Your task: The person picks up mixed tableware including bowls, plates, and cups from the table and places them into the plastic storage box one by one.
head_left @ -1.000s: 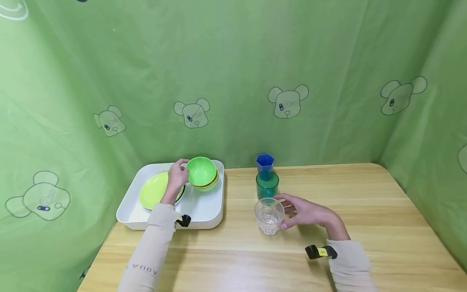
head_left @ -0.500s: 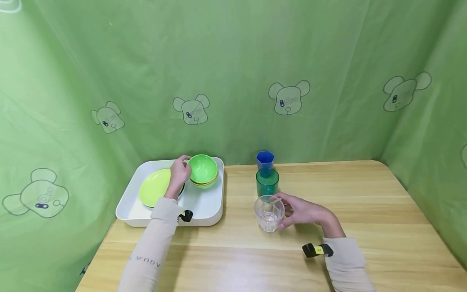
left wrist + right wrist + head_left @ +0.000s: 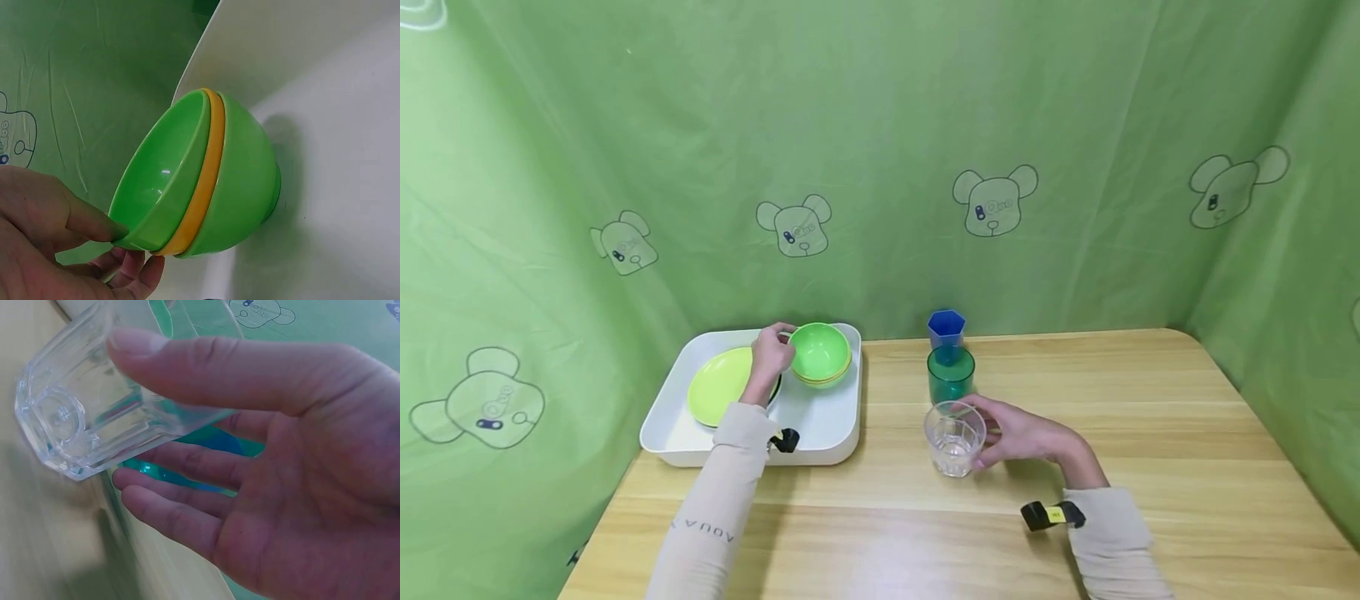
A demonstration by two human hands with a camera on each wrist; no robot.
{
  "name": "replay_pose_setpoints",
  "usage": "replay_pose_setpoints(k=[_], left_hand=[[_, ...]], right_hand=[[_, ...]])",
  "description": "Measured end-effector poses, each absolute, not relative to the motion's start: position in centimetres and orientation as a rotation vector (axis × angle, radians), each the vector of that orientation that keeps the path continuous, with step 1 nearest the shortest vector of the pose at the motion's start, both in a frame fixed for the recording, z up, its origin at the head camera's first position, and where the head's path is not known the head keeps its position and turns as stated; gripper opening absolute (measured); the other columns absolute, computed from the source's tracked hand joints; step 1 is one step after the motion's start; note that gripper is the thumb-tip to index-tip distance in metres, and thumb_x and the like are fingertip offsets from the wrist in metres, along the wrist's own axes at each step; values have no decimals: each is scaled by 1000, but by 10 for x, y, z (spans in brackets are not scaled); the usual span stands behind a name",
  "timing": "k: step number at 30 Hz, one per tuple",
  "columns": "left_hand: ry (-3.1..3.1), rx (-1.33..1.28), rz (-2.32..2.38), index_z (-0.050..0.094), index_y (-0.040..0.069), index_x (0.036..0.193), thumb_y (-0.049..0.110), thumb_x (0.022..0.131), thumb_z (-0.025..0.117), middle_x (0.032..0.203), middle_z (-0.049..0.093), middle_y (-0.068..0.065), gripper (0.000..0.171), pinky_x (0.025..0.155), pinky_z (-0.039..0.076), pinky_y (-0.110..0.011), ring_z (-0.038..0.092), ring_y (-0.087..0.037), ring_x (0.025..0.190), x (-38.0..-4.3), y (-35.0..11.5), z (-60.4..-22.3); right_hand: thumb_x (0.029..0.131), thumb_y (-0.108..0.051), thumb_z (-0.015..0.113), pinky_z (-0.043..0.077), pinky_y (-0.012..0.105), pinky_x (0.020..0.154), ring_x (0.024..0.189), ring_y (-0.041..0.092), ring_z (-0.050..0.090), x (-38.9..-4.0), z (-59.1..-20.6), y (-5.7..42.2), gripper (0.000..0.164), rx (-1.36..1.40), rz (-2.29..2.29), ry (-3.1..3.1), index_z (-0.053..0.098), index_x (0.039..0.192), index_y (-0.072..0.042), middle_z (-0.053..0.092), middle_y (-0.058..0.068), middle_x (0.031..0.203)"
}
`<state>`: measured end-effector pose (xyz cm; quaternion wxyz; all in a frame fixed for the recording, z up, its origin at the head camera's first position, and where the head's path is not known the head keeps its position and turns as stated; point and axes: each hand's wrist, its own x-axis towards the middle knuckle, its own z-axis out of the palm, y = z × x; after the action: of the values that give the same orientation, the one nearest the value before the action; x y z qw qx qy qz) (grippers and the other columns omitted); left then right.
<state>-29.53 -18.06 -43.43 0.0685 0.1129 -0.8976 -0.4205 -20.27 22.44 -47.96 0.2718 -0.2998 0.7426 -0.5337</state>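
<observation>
In the head view a green bowl (image 3: 820, 352) tops a nested stack inside the white tray (image 3: 820, 454). My left hand (image 3: 771, 357) pinches its rim at the left. The left wrist view shows a yellow-orange bowl (image 3: 203, 187) between this upper bowl and a lower green bowl (image 3: 247, 187). Further right, a clear cup (image 3: 953, 454) stands on the table. My right hand (image 3: 1026, 433) grips it from the right, the thumb across its near side and fingers behind. Just behind it is a green cup (image 3: 950, 383), then a blue hexagonal cup (image 3: 946, 327).
Yellow-green plates (image 3: 718, 387) lie in the tray's left part, partly hidden by my left wrist. The wooden table (image 3: 1075, 375) runs to the right. A green curtain (image 3: 880, 125) rises along its back and sides.
The upper green bowl has shifted slightly right and settled lower into the stack with my left hand. My right thumb and fingers have closed in on the clear cup, which stands in about the same place.
</observation>
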Motion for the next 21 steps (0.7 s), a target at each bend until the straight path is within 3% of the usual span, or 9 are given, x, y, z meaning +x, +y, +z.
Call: replay_pose_setpoints(k=[8,12,21], left_hand=[[-2728,331,-1299,64,-3,133,-16,77,48,114,67,-24,59,83,55,-35,61,-33,102,-296,-186,-439],[-2734,312,-1317,61,-5,136,-11,82,54,114,64,-25,54,79,55,-35,59,-32,99,-295,-186,-440],[-2721,299,-1513,47,-1,149,6,99,59,137,49,-29,51,103,50,-49,50,-40,123,-289,-184,-440]], right_hand=[[79,3,82,44,56,111,138,54,39,-204,-486,224,89,-813,-1451,1982,34,154,3,36,34,152],[77,3,82,45,57,110,136,54,41,-204,-487,223,89,-821,-1448,1995,35,152,4,38,34,151],[74,2,84,49,56,107,132,54,45,-204,-487,222,88,-809,-1455,2021,38,149,4,44,34,145]])
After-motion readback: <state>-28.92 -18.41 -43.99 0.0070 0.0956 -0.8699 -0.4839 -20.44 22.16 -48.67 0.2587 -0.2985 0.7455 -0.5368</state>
